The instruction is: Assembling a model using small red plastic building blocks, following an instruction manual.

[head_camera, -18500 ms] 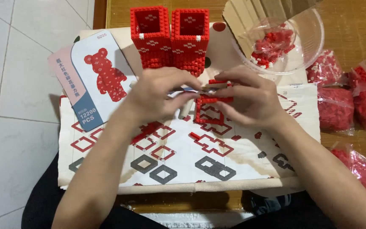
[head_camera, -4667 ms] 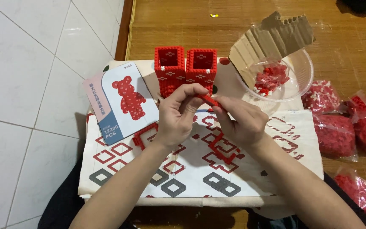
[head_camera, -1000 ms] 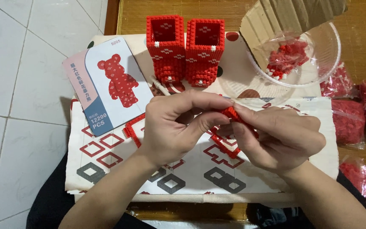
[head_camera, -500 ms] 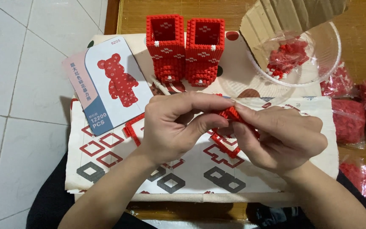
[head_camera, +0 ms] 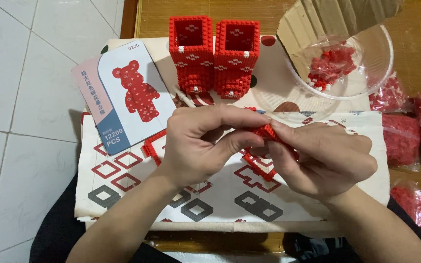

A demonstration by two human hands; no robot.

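My left hand (head_camera: 200, 143) and my right hand (head_camera: 325, 158) meet over the patterned instruction sheet (head_camera: 132, 195). Between their fingertips they pinch a small red block piece (head_camera: 268, 132), mostly hidden by the fingers. Beyond the hands stand two hollow square towers of red blocks (head_camera: 213, 56), side by side and upright.
A card with a red bear picture (head_camera: 123, 100) lies at the left. A clear bowl (head_camera: 371, 78) with loose red blocks sits at the back right, with cardboard (head_camera: 317, 19) leaning over it. Several bags of red blocks (head_camera: 405, 141) lie along the right edge. White floor tiles lie to the left.
Over the last second both hands have stayed together on the small red piece, with only slight finger shifts. Earlier, they worked the same way lower over the sheet.
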